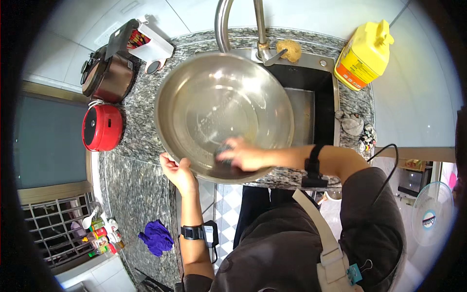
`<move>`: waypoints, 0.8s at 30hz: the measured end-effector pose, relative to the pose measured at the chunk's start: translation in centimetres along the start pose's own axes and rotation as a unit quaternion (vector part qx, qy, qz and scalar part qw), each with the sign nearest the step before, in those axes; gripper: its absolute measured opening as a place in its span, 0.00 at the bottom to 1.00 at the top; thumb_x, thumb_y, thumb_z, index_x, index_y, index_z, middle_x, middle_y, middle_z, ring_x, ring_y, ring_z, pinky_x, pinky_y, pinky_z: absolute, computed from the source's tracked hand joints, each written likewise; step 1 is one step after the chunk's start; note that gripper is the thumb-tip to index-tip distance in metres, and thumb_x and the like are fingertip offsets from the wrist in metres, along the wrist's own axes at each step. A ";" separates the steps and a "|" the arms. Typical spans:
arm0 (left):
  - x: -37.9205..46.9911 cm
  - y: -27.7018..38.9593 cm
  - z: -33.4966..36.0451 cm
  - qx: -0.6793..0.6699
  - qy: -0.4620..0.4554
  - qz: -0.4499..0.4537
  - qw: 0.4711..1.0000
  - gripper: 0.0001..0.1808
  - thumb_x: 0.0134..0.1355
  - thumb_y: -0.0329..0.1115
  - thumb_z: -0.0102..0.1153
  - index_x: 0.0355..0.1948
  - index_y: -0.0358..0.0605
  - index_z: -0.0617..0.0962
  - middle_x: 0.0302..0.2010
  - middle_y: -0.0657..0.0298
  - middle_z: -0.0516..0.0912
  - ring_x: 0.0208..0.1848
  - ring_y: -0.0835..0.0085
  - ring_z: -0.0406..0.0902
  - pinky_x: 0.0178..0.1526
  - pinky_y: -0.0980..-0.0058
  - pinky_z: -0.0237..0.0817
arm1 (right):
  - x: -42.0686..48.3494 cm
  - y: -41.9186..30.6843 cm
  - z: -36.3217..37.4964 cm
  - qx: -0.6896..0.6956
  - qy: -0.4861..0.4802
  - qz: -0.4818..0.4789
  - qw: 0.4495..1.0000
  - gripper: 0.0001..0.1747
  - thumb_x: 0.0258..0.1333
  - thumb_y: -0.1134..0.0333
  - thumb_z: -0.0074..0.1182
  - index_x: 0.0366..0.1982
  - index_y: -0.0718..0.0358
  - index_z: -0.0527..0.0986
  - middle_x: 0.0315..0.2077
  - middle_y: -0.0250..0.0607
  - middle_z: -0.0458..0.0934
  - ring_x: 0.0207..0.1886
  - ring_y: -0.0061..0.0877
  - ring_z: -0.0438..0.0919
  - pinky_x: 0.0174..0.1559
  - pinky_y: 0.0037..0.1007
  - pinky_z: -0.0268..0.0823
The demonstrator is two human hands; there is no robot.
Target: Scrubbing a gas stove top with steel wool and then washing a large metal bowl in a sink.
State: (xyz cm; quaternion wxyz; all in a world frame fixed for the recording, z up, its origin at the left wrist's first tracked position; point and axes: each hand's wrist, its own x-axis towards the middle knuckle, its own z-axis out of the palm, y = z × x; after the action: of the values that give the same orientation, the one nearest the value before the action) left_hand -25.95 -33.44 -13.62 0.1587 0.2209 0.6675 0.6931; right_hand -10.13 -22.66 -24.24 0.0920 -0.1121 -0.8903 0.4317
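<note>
A large round stainless steel basin (204,91) is held tilted over the left part of the sink (323,98). At its lower left rim, my left hand (179,173) grips the edge with thumb and fingers. Inside the basin, near the lower wall, my right hand (244,155) is blurred and presses a dark scouring pad (223,152) against the metal. Wet streaks and small drops show on the basin's bottom. The steel faucet (261,33) rises behind the basin, and a tan scrubbing ball (289,50) lies beside its base.
A yellow plastic jug (365,54) stands right of the sink, with grey cloths (351,124) nearer. On the left are a red rice cooker (104,127), a brown cooker (113,78) and a white chopstick holder (155,45). A purple cloth (157,238) and several bottles (102,235) occupy the lower left counter.
</note>
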 end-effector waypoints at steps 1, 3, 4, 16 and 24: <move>0.0 0.1 -0.1 0.016 -0.012 0.011 1.000 0.16 0.37 0.14 0.45 0.27 0.45 0.65 0.24 0.72 0.65 0.25 0.86 0.58 0.31 0.87 0.52 | -0.2 1.8 -1.1 -0.116 0.033 0.040 0.992 0.27 0.47 0.68 0.56 0.52 0.43 0.69 0.54 0.55 0.61 0.57 0.45 0.61 0.56 0.42 0.59; 0.1 0.1 0.5 0.019 -0.021 0.024 0.999 0.16 0.37 0.14 0.45 0.27 0.45 0.65 0.25 0.72 0.65 0.26 0.86 0.58 0.32 0.87 0.52 | -0.3 4.2 -4.2 -0.119 0.096 0.241 0.959 0.28 0.43 0.69 0.57 0.51 0.46 0.70 0.52 0.54 0.63 0.52 0.46 0.64 0.52 0.37 0.63; 0.1 0.1 0.9 0.025 -0.026 0.036 0.999 0.16 0.37 0.14 0.46 0.27 0.45 0.65 0.25 0.73 0.65 0.26 0.85 0.59 0.33 0.87 0.53 | 0.0 4.0 -4.2 -0.133 0.042 0.239 0.961 0.29 0.43 0.70 0.57 0.52 0.47 0.70 0.51 0.54 0.63 0.51 0.47 0.64 0.52 0.38 0.63; -2.0 -1.0 1.7 0.011 0.025 0.096 0.995 0.17 0.39 0.14 0.44 0.32 0.42 0.65 0.32 0.68 0.69 0.34 0.81 0.65 0.43 0.84 0.58 | 2.8 6.0 -1.5 -0.118 0.122 0.196 0.966 0.25 0.46 0.67 0.55 0.49 0.42 0.72 0.53 0.52 0.62 0.51 0.44 0.65 0.52 0.40 0.61; -2.1 -1.0 1.7 0.063 0.073 0.113 0.989 0.14 0.41 0.14 0.44 0.31 0.40 0.65 0.31 0.67 0.69 0.34 0.80 0.65 0.43 0.84 0.58 | -0.2 6.5 -1.4 -0.131 0.065 0.132 0.980 0.16 0.44 0.67 0.54 0.38 0.41 0.78 0.51 0.43 0.65 0.50 0.40 0.64 0.50 0.40 0.60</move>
State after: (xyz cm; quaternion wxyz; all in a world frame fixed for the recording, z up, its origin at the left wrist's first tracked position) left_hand -23.37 -33.00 -14.74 0.0158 0.2534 0.6901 0.6777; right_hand -8.84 -17.76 -28.53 0.0764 -0.2675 -0.9087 0.3113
